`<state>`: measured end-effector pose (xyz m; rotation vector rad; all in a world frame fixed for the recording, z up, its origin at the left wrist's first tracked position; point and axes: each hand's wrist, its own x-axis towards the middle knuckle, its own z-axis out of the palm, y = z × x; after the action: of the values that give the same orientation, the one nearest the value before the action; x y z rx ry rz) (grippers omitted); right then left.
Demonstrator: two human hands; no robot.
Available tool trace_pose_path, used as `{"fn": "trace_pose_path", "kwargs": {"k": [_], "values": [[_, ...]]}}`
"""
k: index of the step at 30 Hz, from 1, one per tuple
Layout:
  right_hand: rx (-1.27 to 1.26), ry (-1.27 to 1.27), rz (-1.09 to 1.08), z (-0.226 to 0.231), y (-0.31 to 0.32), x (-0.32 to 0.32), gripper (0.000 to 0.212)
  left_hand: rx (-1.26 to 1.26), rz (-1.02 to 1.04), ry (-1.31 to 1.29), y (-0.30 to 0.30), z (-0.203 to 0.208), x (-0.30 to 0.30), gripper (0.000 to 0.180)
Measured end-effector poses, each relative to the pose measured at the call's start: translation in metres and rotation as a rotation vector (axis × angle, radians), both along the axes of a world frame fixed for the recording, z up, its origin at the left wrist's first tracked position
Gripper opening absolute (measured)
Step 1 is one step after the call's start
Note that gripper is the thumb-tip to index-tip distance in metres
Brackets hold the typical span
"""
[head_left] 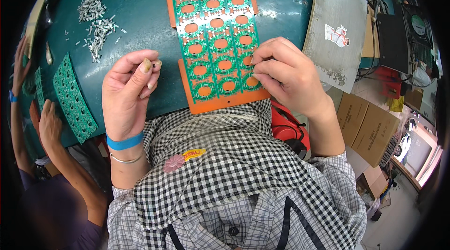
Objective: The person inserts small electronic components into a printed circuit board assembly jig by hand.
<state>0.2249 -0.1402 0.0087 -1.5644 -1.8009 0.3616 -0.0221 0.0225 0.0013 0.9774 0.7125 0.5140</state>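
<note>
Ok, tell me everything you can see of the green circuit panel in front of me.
The green panel is a thin, rigid-looking circuit board sheet: three columns of six ring-shaped boards, each around a rounded opening, joined by long strips and dotted with small pale spots. It lies face up on an orange plate, which shows through the openings, on the dark green table. Your right hand is at its right edge; whether the fingertips touch it is unclear.

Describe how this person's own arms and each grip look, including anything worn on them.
The left grip and right grip are both gloveless. The left wrist wears a flat blue band, with a thin silver-coloured bangle nearer the elbow; the right wrist shows neither. Both sleeves are grey-and-white plaid, ending short of the wrists.
</note>
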Motion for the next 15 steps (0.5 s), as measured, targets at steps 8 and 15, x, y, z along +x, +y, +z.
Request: {"fn": "trace_pose_path", "kwargs": {"k": [8,15], "values": [[-0.009,-0.013,0.009,0.001,-0.001,0.003,0.016,0.104,0.076,0.012,0.014,0.002,-0.010,0.020],[-0.057,0.062,-0.032,0.000,-0.004,0.004,0.015,0.155,0.106,0.041,0.028,-0.005,-0.024,0.022]]}}
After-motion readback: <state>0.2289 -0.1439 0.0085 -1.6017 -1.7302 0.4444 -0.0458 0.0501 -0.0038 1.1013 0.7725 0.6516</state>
